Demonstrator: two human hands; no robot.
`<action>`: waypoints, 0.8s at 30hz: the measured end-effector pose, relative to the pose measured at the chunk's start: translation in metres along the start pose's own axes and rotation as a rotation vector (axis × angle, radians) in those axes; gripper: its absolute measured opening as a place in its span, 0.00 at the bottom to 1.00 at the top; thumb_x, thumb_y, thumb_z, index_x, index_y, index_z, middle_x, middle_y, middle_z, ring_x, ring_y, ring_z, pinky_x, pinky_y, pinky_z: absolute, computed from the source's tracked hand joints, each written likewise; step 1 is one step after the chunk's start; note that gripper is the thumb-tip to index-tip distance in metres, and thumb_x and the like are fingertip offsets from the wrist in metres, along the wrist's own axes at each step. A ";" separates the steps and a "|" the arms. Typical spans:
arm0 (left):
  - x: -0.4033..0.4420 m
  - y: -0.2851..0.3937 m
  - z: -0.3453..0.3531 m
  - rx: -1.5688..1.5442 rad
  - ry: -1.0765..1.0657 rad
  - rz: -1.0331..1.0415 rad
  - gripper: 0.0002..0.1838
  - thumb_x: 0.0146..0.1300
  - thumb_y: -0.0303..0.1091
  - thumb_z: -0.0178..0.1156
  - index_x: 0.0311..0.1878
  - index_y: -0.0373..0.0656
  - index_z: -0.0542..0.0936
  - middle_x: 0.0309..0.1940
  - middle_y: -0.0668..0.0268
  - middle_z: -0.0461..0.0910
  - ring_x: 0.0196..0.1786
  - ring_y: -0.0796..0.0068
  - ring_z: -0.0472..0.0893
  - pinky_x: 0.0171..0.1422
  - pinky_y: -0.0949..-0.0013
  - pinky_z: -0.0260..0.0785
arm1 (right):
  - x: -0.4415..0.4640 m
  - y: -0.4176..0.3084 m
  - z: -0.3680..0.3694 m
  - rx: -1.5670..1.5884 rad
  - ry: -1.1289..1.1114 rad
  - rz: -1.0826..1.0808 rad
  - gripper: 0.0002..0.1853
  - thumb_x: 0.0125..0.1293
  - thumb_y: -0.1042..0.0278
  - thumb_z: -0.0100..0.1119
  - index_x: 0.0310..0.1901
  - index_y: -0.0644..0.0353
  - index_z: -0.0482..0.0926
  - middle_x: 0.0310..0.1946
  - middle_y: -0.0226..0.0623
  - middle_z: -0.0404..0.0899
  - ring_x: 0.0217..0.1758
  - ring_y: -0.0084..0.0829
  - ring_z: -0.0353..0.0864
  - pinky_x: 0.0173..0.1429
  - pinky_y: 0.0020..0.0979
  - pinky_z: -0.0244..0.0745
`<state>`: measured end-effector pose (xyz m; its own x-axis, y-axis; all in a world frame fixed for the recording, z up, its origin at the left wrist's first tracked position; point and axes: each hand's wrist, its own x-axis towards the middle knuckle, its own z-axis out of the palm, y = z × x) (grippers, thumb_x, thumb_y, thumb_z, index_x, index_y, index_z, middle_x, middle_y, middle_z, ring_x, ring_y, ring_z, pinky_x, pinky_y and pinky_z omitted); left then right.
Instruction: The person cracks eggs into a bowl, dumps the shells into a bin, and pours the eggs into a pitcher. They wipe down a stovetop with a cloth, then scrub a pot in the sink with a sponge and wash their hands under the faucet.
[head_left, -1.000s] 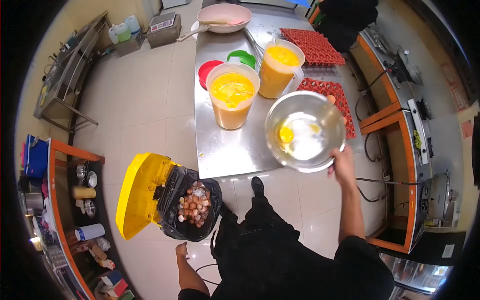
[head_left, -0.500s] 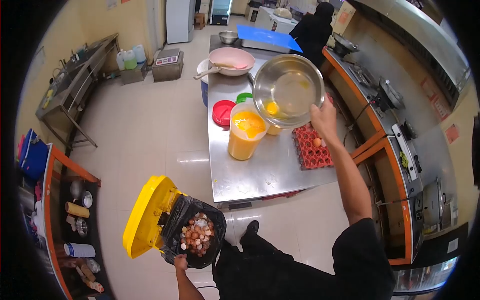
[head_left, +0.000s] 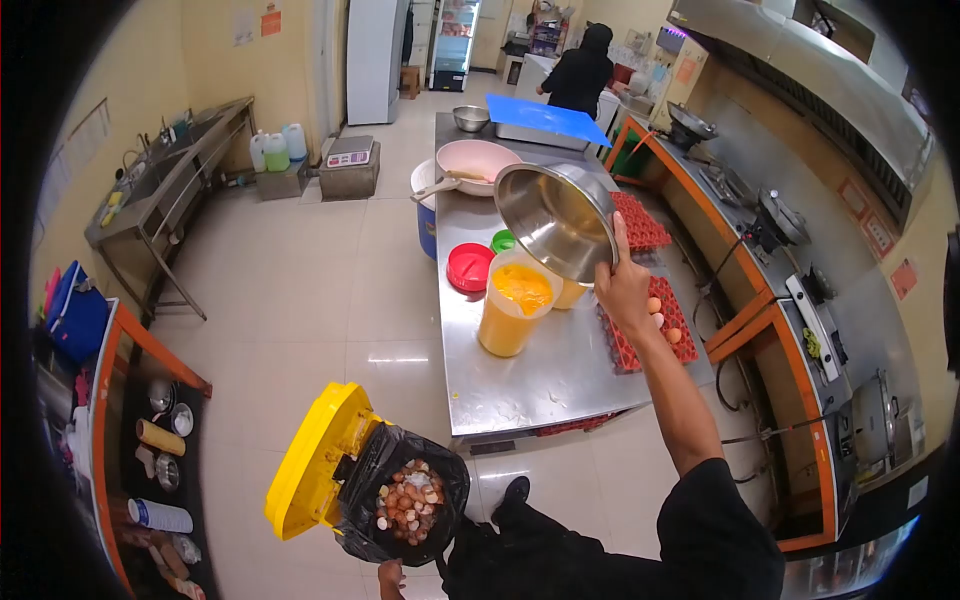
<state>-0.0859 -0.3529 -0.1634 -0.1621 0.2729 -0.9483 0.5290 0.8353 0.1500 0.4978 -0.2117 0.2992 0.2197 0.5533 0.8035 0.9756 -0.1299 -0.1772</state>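
In my right hand (head_left: 622,285) is a steel mixing bowl (head_left: 545,225), gripped by its rim and tipped steeply over a tall clear plastic container (head_left: 505,335). Yellow beaten egg (head_left: 524,288) fills most of that container. The inside of the bowl looks nearly bare. Low at the bottom edge, my left hand (head_left: 391,574) has its fingers curled at the near rim of a trash bin (head_left: 350,532) with a black liner. The bin's yellow lid (head_left: 308,470) is swung back, and eggshells (head_left: 412,500) lie inside.
Red egg trays (head_left: 625,350), one with several eggs, lie at the table's right side. A red lid (head_left: 470,267), a green lid (head_left: 502,241) and a pink pan (head_left: 478,160) are on the steel table (head_left: 480,400). A person in black (head_left: 582,75) stands far back.
The bowl has been tipped further, and the yolk seen in it before is gone from sight. The view has shifted, and my left hand sits lower in it, slightly further from the bin's middle.
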 end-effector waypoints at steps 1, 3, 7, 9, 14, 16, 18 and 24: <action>0.004 -0.002 -0.001 0.009 0.000 0.003 0.20 0.62 0.44 0.54 0.52 0.43 0.74 0.43 0.59 0.75 0.44 0.52 0.77 0.44 0.46 0.71 | -0.002 -0.001 -0.002 0.012 0.004 0.005 0.39 0.53 0.79 0.48 0.70 0.54 0.54 0.22 0.49 0.77 0.19 0.42 0.78 0.26 0.35 0.73; 0.012 0.008 -0.004 0.055 -0.018 0.087 0.20 0.61 0.45 0.54 0.51 0.42 0.75 0.42 0.59 0.75 0.42 0.53 0.77 0.41 0.47 0.72 | -0.008 -0.008 -0.007 0.055 0.065 0.125 0.38 0.54 0.79 0.47 0.70 0.55 0.54 0.31 0.51 0.79 0.26 0.40 0.81 0.33 0.33 0.75; 0.035 0.026 0.008 0.112 0.036 0.445 0.23 0.60 0.49 0.53 0.32 0.33 0.80 0.25 0.49 0.79 0.30 0.57 0.82 0.33 0.59 0.73 | -0.031 -0.004 0.010 0.249 0.200 0.155 0.36 0.54 0.80 0.45 0.69 0.60 0.54 0.47 0.54 0.79 0.24 0.31 0.81 0.30 0.33 0.77; 0.038 0.053 0.021 -0.008 0.055 0.481 0.23 0.59 0.50 0.56 0.36 0.34 0.80 0.28 0.51 0.80 0.33 0.59 0.82 0.38 0.62 0.72 | -0.053 0.007 0.012 0.313 0.277 0.284 0.31 0.55 0.80 0.43 0.64 0.64 0.58 0.43 0.51 0.78 0.24 0.29 0.79 0.25 0.31 0.75; 0.022 0.111 0.040 -0.171 0.090 0.674 0.19 0.58 0.40 0.58 0.46 0.34 0.78 0.33 0.58 0.80 0.31 0.64 0.80 0.33 0.64 0.70 | -0.125 -0.025 -0.023 0.723 0.452 1.089 0.19 0.54 0.79 0.45 0.50 0.67 0.66 0.31 0.41 0.74 0.16 0.25 0.71 0.13 0.25 0.66; -0.037 0.135 0.033 -0.264 -0.018 0.647 0.14 0.61 0.38 0.58 0.42 0.35 0.78 0.26 0.64 0.79 0.24 0.73 0.77 0.26 0.69 0.68 | -0.190 -0.003 -0.020 0.726 0.467 1.266 0.17 0.52 0.79 0.46 0.46 0.66 0.68 0.25 0.37 0.72 0.16 0.23 0.69 0.14 0.24 0.64; -0.024 0.129 0.040 -0.338 -0.122 0.539 0.14 0.61 0.38 0.58 0.42 0.36 0.78 0.23 0.67 0.76 0.20 0.77 0.73 0.20 0.71 0.63 | -0.229 -0.005 -0.014 0.717 0.414 1.407 0.13 0.52 0.79 0.46 0.42 0.64 0.68 0.19 0.37 0.70 0.14 0.25 0.68 0.14 0.24 0.65; -0.028 0.107 0.033 0.031 -0.060 0.435 0.21 0.65 0.52 0.49 0.44 0.44 0.79 0.25 0.65 0.79 0.22 0.73 0.77 0.23 0.67 0.66 | -0.289 0.023 0.018 0.857 0.290 1.701 0.14 0.57 0.76 0.47 0.46 0.65 0.65 0.25 0.41 0.73 0.15 0.30 0.73 0.14 0.27 0.70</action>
<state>0.0030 -0.2866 -0.1303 0.1297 0.5668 -0.8136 0.5623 0.6338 0.5311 0.4573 -0.3598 0.0532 0.8801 0.1549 -0.4488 -0.4680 0.1237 -0.8750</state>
